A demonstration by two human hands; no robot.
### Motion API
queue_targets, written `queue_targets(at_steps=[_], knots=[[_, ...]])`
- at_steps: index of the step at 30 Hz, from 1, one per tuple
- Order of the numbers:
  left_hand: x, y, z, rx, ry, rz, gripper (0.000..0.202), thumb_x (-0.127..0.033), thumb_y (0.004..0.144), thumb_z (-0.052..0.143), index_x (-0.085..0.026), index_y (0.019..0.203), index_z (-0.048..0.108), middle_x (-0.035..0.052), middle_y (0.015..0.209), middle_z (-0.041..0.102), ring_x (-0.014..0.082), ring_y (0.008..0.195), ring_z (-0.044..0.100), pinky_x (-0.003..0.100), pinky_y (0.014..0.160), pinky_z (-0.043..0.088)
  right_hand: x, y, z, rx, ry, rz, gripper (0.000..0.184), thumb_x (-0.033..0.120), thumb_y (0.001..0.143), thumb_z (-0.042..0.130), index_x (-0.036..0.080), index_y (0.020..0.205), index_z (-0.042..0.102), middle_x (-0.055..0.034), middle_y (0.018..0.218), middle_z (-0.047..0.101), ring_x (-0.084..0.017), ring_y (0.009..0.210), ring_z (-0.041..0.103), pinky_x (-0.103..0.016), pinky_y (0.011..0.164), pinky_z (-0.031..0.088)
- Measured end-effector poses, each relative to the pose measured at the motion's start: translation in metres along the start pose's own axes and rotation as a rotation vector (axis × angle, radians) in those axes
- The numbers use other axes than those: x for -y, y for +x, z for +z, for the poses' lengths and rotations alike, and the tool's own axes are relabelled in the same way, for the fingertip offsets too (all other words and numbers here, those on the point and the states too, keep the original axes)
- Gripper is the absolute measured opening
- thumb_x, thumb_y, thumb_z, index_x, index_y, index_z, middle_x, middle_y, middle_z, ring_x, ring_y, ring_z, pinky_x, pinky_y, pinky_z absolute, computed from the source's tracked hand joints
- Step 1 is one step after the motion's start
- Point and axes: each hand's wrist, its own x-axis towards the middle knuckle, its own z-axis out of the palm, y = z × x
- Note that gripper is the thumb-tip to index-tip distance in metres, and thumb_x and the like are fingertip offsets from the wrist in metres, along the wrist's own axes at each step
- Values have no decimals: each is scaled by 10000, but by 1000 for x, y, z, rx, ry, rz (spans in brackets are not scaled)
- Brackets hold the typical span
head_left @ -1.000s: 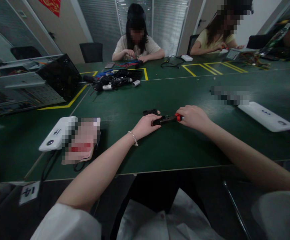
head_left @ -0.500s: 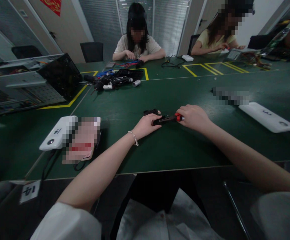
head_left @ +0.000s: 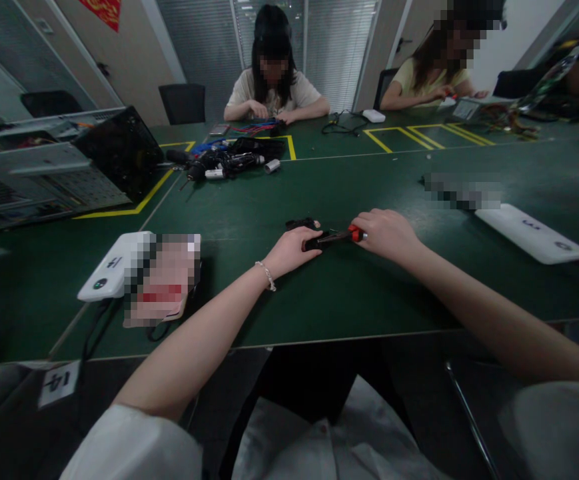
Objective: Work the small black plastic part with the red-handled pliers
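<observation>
My left hand (head_left: 290, 252) is closed on a small black part (head_left: 311, 245), keeping it just above or on the green tabletop; I cannot tell which. From the right, my right hand (head_left: 388, 232) grips red-handled pliers (head_left: 338, 237), and their dark, narrow jaws point left into the black part. Fingers and shadow hide where the jaws meet it. Just behind my left hand lies a small dark bundle (head_left: 298, 224) with a pale tip, too small to identify.
On the green table (head_left: 289, 320), a white power bank (head_left: 114, 267) and a pink phone (head_left: 166, 280) lie left; another white power bank (head_left: 532, 233) lies right. Farther off are an opened computer case (head_left: 44, 173), a heap of tools and cables (head_left: 229, 160), and two co-workers.
My hands, the pliers and the black part keep almost the same place. The whole view has shifted very slightly.
</observation>
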Motion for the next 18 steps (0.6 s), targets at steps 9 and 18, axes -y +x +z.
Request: queue_targets(at_steps=[9,18], knots=[[-5,0,-3,19,-13,-44,401,-196,802,645,-147,1196,583,89,1183,626,189,1043,596,356,944,457,-2,0,3,-4,10,2,204,285,811,478,159,853,633,-91,843,657,-202,722,549,-306,605,348],[-1,0,-1,6,-18,-4,408,-211,802,646,-149,1200,581,87,1186,626,186,1046,595,354,952,451,-1,0,3,-12,37,9,225,304,810,477,162,864,643,-95,857,660,-203,735,545,-308,622,350]])
